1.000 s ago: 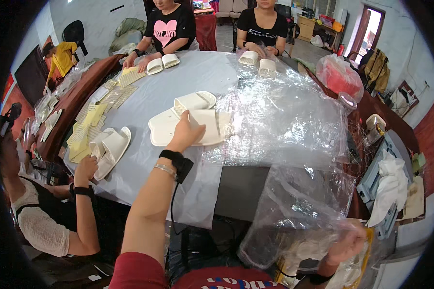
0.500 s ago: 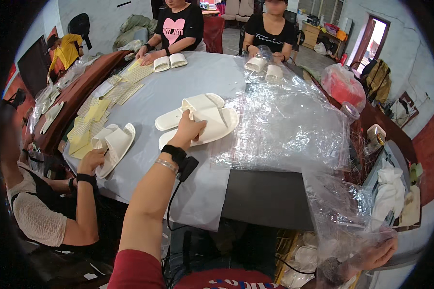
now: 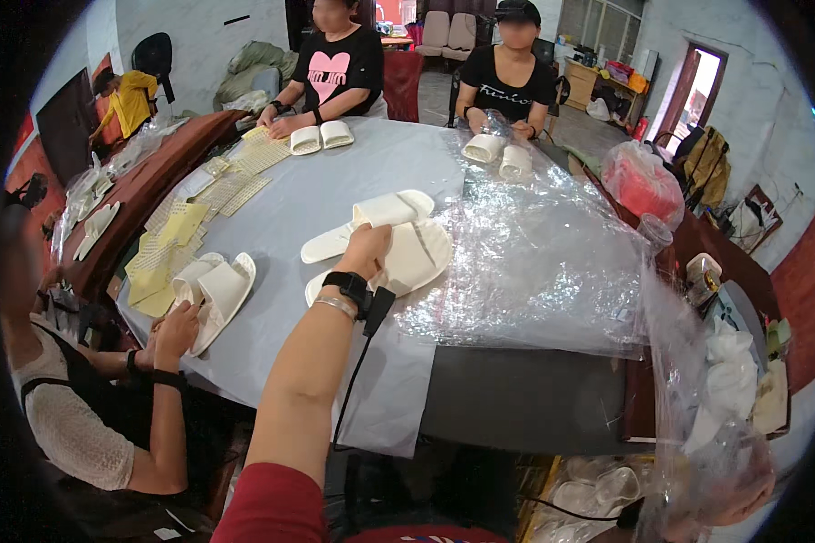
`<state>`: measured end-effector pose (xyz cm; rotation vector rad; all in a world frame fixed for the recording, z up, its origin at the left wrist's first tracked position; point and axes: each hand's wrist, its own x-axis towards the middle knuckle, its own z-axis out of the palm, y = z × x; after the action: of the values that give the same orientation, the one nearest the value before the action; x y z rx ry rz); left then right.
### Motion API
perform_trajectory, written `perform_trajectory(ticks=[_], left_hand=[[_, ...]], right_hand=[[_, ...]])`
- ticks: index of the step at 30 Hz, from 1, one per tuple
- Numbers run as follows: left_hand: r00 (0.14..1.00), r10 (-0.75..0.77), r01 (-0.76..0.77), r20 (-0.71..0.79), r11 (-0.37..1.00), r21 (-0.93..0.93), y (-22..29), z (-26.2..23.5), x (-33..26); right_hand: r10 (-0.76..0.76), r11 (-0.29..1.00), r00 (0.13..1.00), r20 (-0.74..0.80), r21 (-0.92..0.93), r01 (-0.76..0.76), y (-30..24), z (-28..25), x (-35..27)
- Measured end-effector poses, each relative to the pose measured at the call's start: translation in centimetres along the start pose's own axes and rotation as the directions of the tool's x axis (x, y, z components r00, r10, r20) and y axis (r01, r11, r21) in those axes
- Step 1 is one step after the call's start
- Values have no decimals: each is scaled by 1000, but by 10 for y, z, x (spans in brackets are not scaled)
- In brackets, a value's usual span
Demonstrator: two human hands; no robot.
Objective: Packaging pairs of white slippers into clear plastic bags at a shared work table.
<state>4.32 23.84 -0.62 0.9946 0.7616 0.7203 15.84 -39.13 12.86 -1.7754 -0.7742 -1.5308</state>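
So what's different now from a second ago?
Your right hand has moved farther out to the right, drawing clear plastic with it and uncovering more of the dark surface. Nothing was visibly let go. Your left hand stays on the white slippers, and the yellow sheets lie as before.

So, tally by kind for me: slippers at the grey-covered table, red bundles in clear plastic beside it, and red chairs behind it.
White slippers: 8 (2 at the left hand, 6 elsewhere)
Red bundle in clear plastic: 1
Red chair: 1
Total: 10
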Motion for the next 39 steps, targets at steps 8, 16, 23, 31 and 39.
perform_trajectory(ticks=[8,16,23,31,39], left_hand=[[959,202,-205,201,979,-6,50,-10,-118],[893,275,-306,357,951,34,69,-23,-240],[882,58,-121,468,987,107,49,-53,-295],[840,-166,-12,516,946,324,24,-12,-276],[848,-229,4,479,904,427,11,-13,-274]], right_hand=[[-21,894,919,394,418,-159,-101,104,-19],[-94,890,822,561,417,-183,-137,172,-63],[-152,868,799,581,465,-174,-157,170,-77],[-296,810,742,601,570,-140,-172,149,-91],[-235,805,771,592,563,-187,-167,145,-90]])
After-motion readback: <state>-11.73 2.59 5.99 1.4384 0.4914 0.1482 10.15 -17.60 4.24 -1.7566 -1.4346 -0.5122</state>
